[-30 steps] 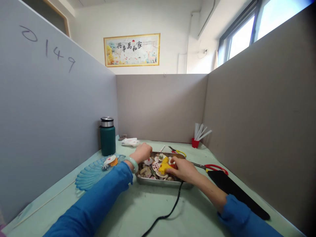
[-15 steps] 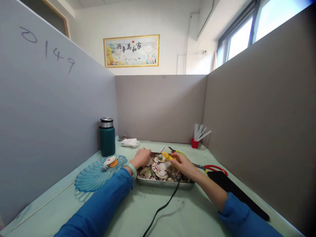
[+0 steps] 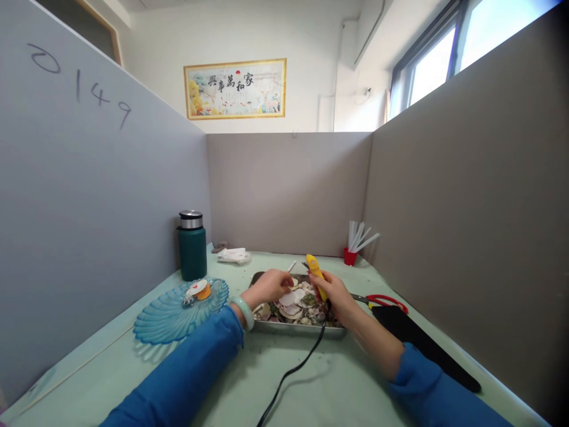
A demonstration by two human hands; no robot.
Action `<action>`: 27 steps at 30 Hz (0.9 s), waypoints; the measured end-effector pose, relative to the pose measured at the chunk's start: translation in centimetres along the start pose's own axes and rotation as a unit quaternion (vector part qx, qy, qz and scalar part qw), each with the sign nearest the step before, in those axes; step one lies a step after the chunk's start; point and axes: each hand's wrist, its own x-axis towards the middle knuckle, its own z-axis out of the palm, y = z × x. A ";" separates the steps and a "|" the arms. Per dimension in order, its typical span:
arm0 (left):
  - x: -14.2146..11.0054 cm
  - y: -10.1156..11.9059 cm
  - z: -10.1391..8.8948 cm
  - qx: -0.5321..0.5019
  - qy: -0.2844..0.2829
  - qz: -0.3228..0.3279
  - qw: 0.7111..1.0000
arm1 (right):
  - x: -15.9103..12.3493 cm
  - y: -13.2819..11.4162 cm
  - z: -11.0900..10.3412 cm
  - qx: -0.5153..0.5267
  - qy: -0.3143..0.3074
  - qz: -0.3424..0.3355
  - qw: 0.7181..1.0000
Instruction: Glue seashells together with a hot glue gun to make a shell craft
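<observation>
A metal tray [image 3: 296, 330] full of mixed seashells [image 3: 306, 302] lies before me. My left hand [image 3: 272, 284] is over its left half, wearing a pale green bangle [image 3: 242, 312]. Its fingers are pinched close above a pale flat shell [image 3: 291, 298]; whatever they hold is too small to make out. My right hand [image 3: 334, 293] grips a yellow hot glue gun [image 3: 316, 276] above the tray's right side. The gun is tipped up, and a black cord [image 3: 288, 375] runs from it toward me across the table.
At left, a blue shell-shaped glass plate [image 3: 164, 320] carries small items, with a green flask [image 3: 192, 252] behind. Red-handled scissors [image 3: 386, 301] and a black flat object [image 3: 427, 347] lie right. A red cup [image 3: 350, 257] holds white sticks. Grey partitions [image 3: 288, 190] surround the table.
My left hand has moved right, from the tray's left edge toward its middle. My right hand has turned the glue gun more upright and lifted it slightly.
</observation>
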 end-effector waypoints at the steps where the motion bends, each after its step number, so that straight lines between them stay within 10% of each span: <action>1: -0.1 0.2 0.2 0.040 0.011 0.003 0.999 | 0.1 0.2 0.0 0.005 0.005 0.001 1.000; 10: -1.1 3.4 1.3 0.160 -0.013 0.167 0.973 | 0.3 0.1 0.3 0.069 0.014 -0.004 0.997; 20: -1.0 3.4 2.3 0.155 0.005 0.111 0.982 | 0.3 0.0 0.4 0.105 0.013 0.005 0.994; 27: -0.2 0.9 0.5 -0.004 0.043 -0.089 0.995 | 0.0 0.4 0.2 0.048 0.026 -0.005 0.998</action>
